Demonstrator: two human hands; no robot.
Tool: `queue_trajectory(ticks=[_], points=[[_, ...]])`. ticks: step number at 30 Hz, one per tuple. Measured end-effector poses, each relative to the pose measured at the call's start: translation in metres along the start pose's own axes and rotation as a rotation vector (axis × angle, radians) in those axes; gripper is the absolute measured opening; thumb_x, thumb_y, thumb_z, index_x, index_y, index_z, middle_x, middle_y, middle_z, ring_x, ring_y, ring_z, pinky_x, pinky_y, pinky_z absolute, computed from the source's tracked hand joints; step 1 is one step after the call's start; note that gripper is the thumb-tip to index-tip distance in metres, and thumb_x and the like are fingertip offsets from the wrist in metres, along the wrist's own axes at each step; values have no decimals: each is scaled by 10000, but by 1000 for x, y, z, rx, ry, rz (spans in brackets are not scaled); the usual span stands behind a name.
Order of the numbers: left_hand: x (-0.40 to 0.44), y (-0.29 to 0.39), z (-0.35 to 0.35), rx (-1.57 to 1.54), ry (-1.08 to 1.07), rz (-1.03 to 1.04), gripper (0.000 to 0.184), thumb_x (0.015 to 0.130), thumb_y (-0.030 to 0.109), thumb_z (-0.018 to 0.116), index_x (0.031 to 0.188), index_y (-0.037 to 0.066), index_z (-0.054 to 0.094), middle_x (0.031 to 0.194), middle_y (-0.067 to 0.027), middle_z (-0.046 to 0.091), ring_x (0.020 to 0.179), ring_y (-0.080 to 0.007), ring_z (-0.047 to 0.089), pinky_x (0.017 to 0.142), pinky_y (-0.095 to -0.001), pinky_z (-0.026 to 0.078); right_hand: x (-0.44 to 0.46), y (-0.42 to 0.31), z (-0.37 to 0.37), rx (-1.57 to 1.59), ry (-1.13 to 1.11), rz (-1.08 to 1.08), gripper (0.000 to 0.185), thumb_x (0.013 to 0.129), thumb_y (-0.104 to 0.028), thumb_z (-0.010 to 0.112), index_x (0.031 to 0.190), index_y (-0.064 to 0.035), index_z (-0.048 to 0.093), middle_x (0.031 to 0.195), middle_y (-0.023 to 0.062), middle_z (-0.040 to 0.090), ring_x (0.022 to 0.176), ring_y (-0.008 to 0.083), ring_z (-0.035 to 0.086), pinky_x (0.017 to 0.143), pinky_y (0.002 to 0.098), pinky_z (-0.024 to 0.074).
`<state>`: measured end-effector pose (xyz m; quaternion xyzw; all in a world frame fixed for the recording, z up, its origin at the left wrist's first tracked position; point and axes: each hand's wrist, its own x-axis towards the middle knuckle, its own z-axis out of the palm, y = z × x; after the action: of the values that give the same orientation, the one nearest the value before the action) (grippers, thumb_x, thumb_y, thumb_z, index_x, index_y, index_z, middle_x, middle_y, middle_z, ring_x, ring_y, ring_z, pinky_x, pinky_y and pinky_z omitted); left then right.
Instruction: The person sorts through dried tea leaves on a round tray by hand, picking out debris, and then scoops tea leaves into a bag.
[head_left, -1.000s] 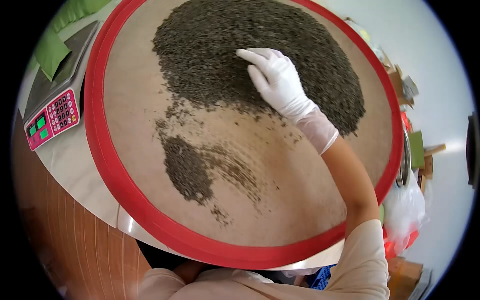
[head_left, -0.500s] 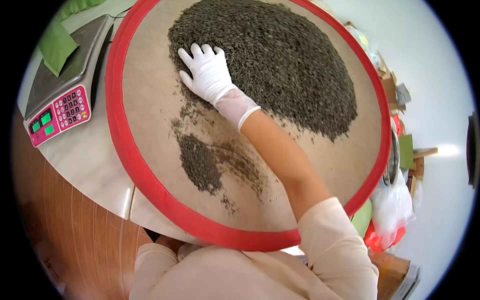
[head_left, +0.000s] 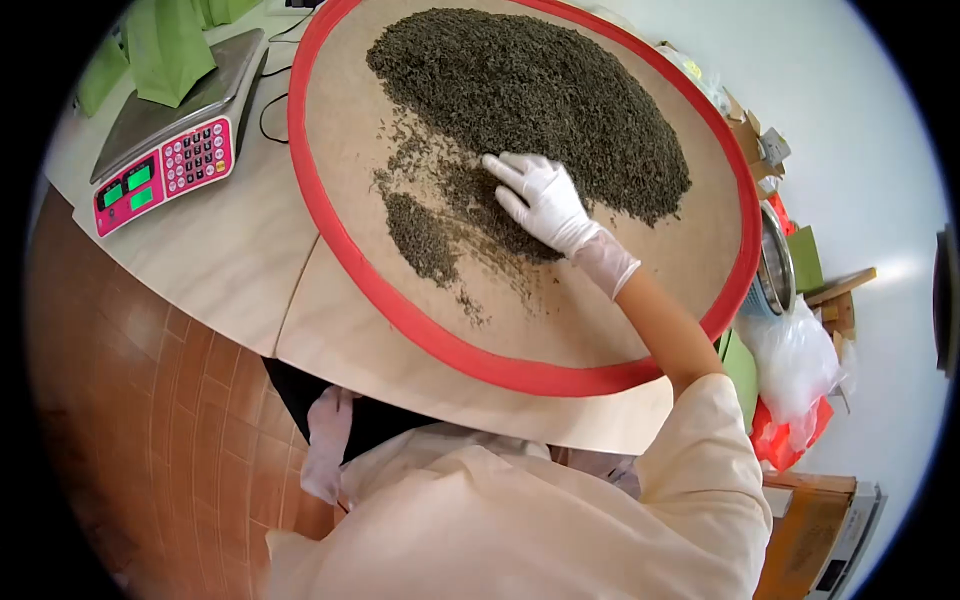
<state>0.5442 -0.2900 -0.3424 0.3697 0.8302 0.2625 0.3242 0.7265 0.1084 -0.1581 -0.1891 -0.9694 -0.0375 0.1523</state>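
Observation:
My right hand (head_left: 540,203), in a white glove, rests on dark, dry leaves that look like loose tea. Its fingers are stretched out and apart, over a thin patch of leaves (head_left: 485,200) below the main heap. That large heap (head_left: 520,75) covers the far part of a round tan tray (head_left: 600,345) with a red rim. A smaller pile (head_left: 420,238) sits to the left of the hand, with crumbs scattered around it. Low down by my lap is my left hand (head_left: 327,440), also gloved; its fingers do not show clearly.
A pink-fronted digital scale (head_left: 165,172) stands on the table (head_left: 225,255) at left, with a green bag (head_left: 168,50) on its platform. Along the right wall are a metal bowl (head_left: 775,260), plastic bags (head_left: 795,365) and cardboard boxes (head_left: 815,530).
My right hand has moved from the heap's left edge toward me and to the right, drawing leaves along. The camera view has shifted, and my left glove now shows more.

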Motion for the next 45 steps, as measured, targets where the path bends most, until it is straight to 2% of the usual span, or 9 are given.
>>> queue_trajectory(ticks=[9, 17, 22, 24, 26, 31, 36, 37, 45], points=[[-38, 25, -106, -502, 748, 157, 354, 1024, 260, 417, 1058, 20, 674, 730, 5, 586, 625, -61, 458, 579, -217, 375, 150, 27, 57, -257, 51, 134, 487, 900, -378, 528, 1331, -150, 511, 1218, 99, 580, 1159, 271, 526, 919, 445, 437], [-25, 133, -177, -286, 809, 476, 481, 1011, 418, 409, 1004, 15, 673, 680, 7, 560, 529, -32, 366, 481, -186, 282, 71, 7, 46, 51, -163, 30, 500, 908, -400, 547, 1332, -138, 502, 1201, 178, 529, 1092, 354, 524, 924, 451, 445], [36, 246, -196, -188, 611, 678, 389, 1006, 240, 368, 1039, -3, 670, 816, -43, 636, 629, -82, 501, 547, -201, 349, -38, 5, -5, 280, -284, -53, 428, 882, -244, 588, 1301, -166, 548, 1262, 164, 524, 1079, 352, 535, 906, 461, 460], [53, 319, -183, -198, 423, 736, 359, 999, 221, 362, 1133, 69, 658, 1024, -19, 659, 864, -84, 581, 651, -199, 382, -60, 12, -17, 354, -257, -58, 437, 881, -217, 587, 1312, -157, 543, 1300, 181, 513, 1117, 364, 529, 949, 459, 445], [75, 377, -167, -119, 336, 969, 379, 1020, 229, 356, 1213, 45, 625, 1094, -30, 669, 798, -59, 534, 735, -202, 407, -61, 21, -36, 398, -259, -31, 465, 890, -151, 558, 1354, -157, 519, 1366, 194, 496, 1203, 359, 517, 1041, 430, 408], [132, 457, -133, -300, -281, 920, 513, 958, 442, 498, 1305, 67, 545, 1160, -88, 603, 1013, -159, 541, 921, -308, 438, -34, 84, -19, 216, -37, 206, 449, 944, -267, 518, 1384, -188, 479, 1415, 152, 458, 1295, 350, 427, 1068, 423, 382], [185, 436, -82, -470, -331, 575, 351, 988, 211, 443, 1258, 12, 546, 1039, -41, 603, 848, -141, 583, 785, -287, 498, -20, 72, 10, 44, -182, 165, 591, 861, -477, 616, 1380, -227, 485, 1462, 169, 378, 1300, 375, 397, 1056, 491, 361], [219, 406, -81, -294, -287, 703, 425, 994, 394, 410, 1298, 158, 590, 1189, 31, 614, 952, -75, 541, 844, -226, 411, -23, 65, 6, 68, -207, 115, 546, 829, -427, 661, 1315, -206, 545, 1400, 148, 447, 1243, 355, 450, 1019, 487, 391], [243, 355, -102, -213, -263, 649, 434, 988, 439, 395, 1290, 205, 601, 1042, 52, 606, 863, -38, 516, 777, -208, 411, -51, 47, -26, 409, -466, 375, 287, 783, -67, 610, 1068, -101, 632, 1129, 85, 583, 950, 271, 608, 884, 367, 499]])
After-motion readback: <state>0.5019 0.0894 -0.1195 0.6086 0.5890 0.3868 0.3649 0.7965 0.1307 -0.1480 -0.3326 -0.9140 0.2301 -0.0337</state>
